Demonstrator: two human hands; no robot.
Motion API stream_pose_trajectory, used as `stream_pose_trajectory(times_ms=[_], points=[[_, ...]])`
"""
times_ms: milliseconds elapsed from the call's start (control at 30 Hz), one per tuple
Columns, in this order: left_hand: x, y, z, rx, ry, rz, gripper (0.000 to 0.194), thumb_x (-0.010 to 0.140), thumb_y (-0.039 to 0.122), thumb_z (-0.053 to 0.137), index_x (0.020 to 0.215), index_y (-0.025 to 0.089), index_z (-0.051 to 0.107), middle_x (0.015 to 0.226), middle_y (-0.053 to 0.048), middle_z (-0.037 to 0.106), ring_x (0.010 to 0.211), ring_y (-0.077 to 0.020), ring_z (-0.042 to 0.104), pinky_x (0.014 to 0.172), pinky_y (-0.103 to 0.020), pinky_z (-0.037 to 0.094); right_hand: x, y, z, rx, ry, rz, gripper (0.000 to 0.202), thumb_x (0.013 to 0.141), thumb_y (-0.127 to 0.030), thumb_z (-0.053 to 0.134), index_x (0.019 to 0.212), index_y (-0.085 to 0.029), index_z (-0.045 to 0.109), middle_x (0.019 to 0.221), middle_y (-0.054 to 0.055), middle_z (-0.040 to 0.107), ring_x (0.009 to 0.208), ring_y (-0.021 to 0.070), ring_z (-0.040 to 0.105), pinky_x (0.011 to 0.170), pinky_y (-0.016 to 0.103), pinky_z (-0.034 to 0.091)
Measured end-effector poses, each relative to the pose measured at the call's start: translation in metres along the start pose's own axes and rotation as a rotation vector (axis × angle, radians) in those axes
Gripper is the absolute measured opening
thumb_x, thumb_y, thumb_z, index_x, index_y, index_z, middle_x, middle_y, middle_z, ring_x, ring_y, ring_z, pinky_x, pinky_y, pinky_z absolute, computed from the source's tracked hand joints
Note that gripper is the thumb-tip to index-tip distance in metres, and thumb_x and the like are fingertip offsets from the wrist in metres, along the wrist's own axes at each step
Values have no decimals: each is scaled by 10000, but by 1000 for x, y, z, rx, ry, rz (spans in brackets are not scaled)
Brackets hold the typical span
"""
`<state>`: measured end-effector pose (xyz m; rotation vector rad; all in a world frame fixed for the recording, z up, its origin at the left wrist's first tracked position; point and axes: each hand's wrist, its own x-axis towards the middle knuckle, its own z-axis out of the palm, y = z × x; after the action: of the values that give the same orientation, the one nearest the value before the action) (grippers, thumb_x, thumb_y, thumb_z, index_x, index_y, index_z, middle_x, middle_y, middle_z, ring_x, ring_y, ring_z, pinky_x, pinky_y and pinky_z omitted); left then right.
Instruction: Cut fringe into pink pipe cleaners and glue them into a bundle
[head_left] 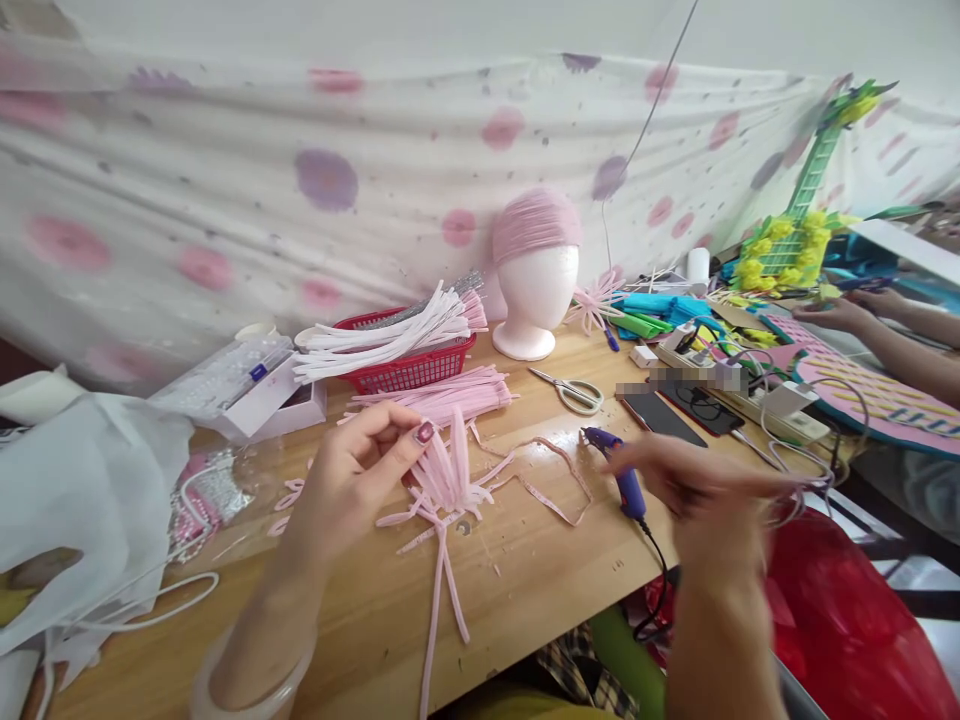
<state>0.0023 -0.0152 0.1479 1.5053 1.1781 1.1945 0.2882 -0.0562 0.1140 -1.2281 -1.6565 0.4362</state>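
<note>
- Head view: the left hand (pixel 360 470) pinches a bundle of pink pipe cleaners (pixel 446 480) between thumb and fingertips, closed on the bundle near its top. The bundle stands just above the desk (pixel 525 590), its short ends fanning out sideways and its long stems trailing toward the near edge.
- The right hand (pixel 690 480) is blurred with motion. Its fingers look spread and flat, holding nothing, and it hovers just beside a blue glue gun (pixel 622 480) that lies on the desk with its black cord dropping over the edge.
- A loose pink strip (pixel 555 480) curls on the desk between the bundle and the glue gun.
- Behind the bundle lie more pink pipe cleaners (pixel 442 395) in a flat pile, and a red basket (pixel 412 370) carries white pipe cleaners (pixel 382 340).
- Further back stand a white foam head (pixel 534 290) with a pink wrapped cap, and scissors (pixel 574 392) lie near it.
- Another person's hand (pixel 840 315) rests at the far right, well apart from the bundle.
- Judgement: doing this step well seems to call for a firm pinch at the bundle's gathered point so the stems do not splay, and for keeping the fingertips clear of the glue gun's nozzle.
</note>
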Motion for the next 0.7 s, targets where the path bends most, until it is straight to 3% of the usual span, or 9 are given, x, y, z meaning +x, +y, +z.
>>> stream_pose_trajectory(times_ms=[100, 200, 300, 367, 700], points=[[-2, 1, 6, -17, -79, 5, 157, 842, 332, 665, 792, 184, 655, 628, 34, 601, 561, -83, 547, 531, -172, 461, 38, -15, 56, 150, -229, -23, 744, 918, -738, 120, 739, -202, 603, 540, -26, 338, 523, 149, 373, 534, 304, 291], [-3, 1, 10, -12, -158, -22, 153, 847, 325, 658, 814, 176, 667, 648, 21, 631, 577, -86, 565, 542, -176, 473, 56, -30, 85, 330, -354, 66, 521, 980, -598, 313, 658, -204, 425, 602, -43, 312, 558, 115, 313, 549, 276, 262], [-4, -1, 12, -36, -216, -64, 157, 846, 328, 657, 826, 173, 670, 644, 18, 638, 565, -90, 577, 526, -178, 482, 58, -34, 92, 493, -411, 98, 398, 972, -391, 467, 644, -209, 332, 634, -51, 283, 578, 102, 276, 547, 260, 252], [-3, -2, 13, -72, -233, -89, 148, 844, 320, 658, 824, 173, 665, 627, 23, 636, 544, -87, 576, 506, -174, 480, 57, -31, 92, 581, -428, 93, 363, 964, -338, 481, 654, -210, 341, 642, -55, 272, 578, 99, 260, 544, 253, 251], [1, -7, 14, -214, -256, -200, 198, 827, 361, 693, 807, 168, 655, 584, 36, 610, 512, -72, 549, 464, -152, 464, 52, -24, 102, 690, -358, 61, 383, 976, -403, 491, 671, -203, 373, 643, -58, 302, 566, 89, 273, 538, 250, 260]])
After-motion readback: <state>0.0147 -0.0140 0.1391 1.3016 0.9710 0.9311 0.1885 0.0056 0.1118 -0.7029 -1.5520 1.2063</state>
